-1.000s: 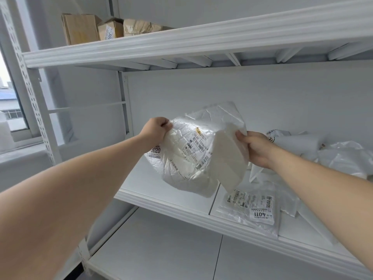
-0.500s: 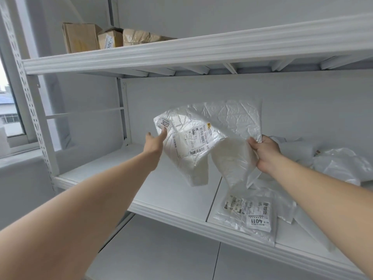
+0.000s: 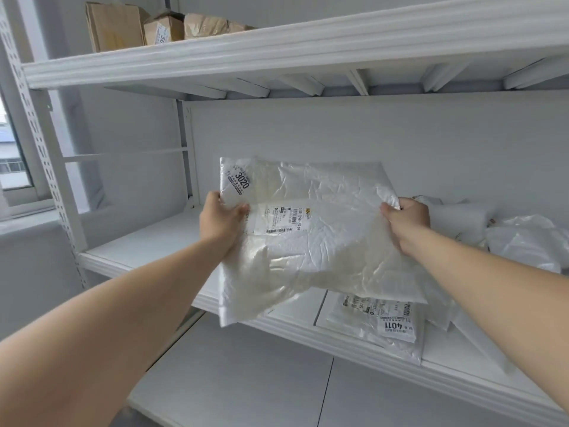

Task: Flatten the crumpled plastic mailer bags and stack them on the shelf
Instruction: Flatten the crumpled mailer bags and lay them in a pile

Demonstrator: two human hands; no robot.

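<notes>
White shelf (image 3: 147,245) ahead, and the mailer bag (image 3: 314,238) hangs stretched above it: left hand (image 3: 220,221) pinches one edge, right hand (image 3: 406,221) grips the other.

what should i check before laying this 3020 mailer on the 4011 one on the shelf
1. Grip of left hand on the 3020 mailer, left edge: ok.
2. Grip of right hand on its right edge: ok.
3. Mailer spread out between the hands: ok.
4. Mailer smooth: not ok, creases all over.
5. The 4011 mailer lies flat on the shelf: ok.
6. Gap between crumpled bags and the 4011 mailer: cannot tell, partly hidden.
</notes>
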